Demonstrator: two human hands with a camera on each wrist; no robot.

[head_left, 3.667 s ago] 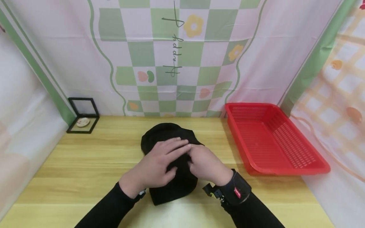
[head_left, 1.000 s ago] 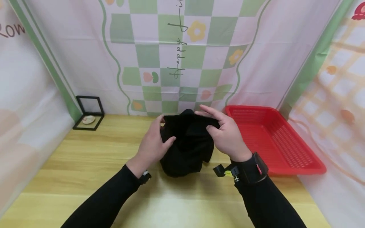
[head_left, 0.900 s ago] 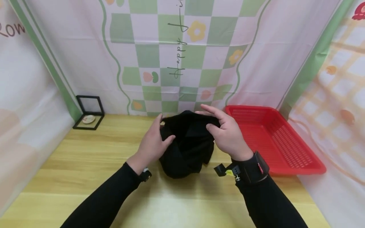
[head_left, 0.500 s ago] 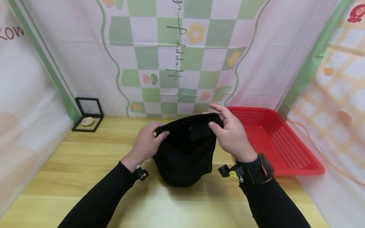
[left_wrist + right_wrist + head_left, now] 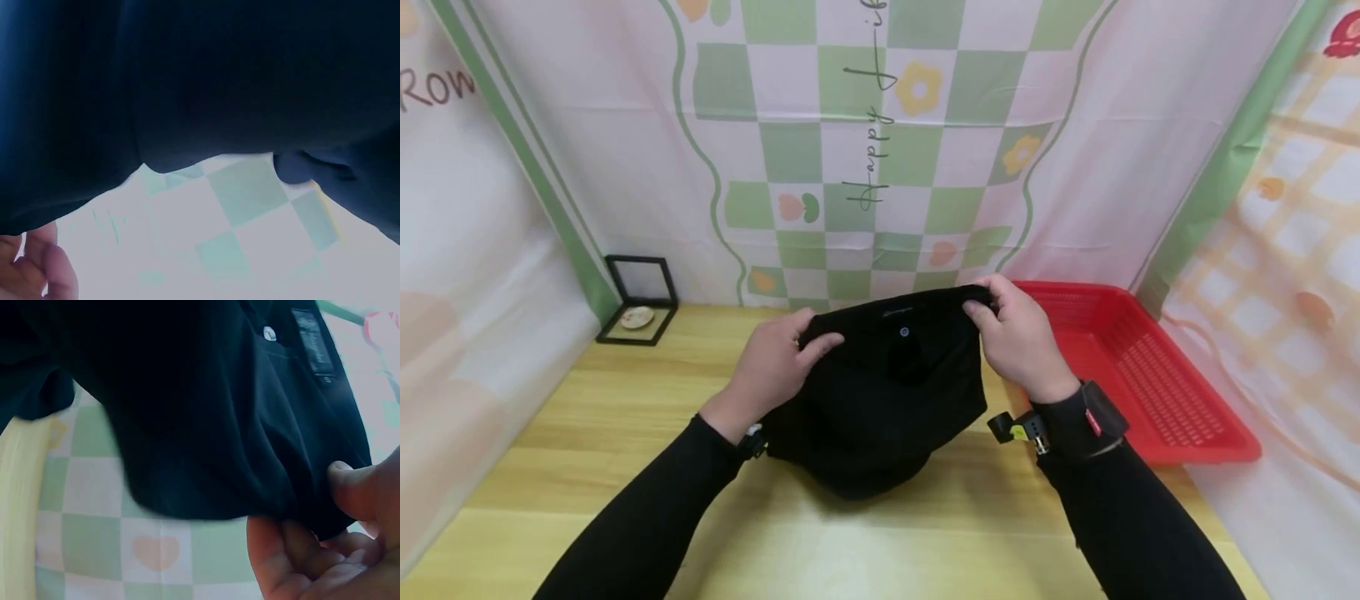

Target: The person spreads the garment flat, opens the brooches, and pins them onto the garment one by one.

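Note:
A bunched black garment [image 5: 865,417] that looks like trousers spans the middle of the head view, its lower folds close over the table. Its upper edge is stretched between my hands, with a small button [image 5: 904,332] and a dark label [image 5: 311,344] beneath that edge. My left hand [image 5: 771,358] pinches the left end, thumb on the near side. At the right end, higher up, my right hand [image 5: 1022,337] pinches the edge between thumb and fingers. Dark cloth fills much of the left wrist view, with fingertips [image 5: 56,269] in its lower left corner.
To the right of the garment stands a red perforated basket [image 5: 1157,454], partly behind my right hand. A small black hinged frame [image 5: 658,329] holding a round pale disc [image 5: 637,317] is at the back left. Patterned curtains [image 5: 850,150] enclose the wooden table [image 5: 572,467].
The garment lay as a folded bundle under both hands. It is now lifted, opened out and spread wider, its upper edge pulled straight. My hands have moved apart and the button has come into sight.

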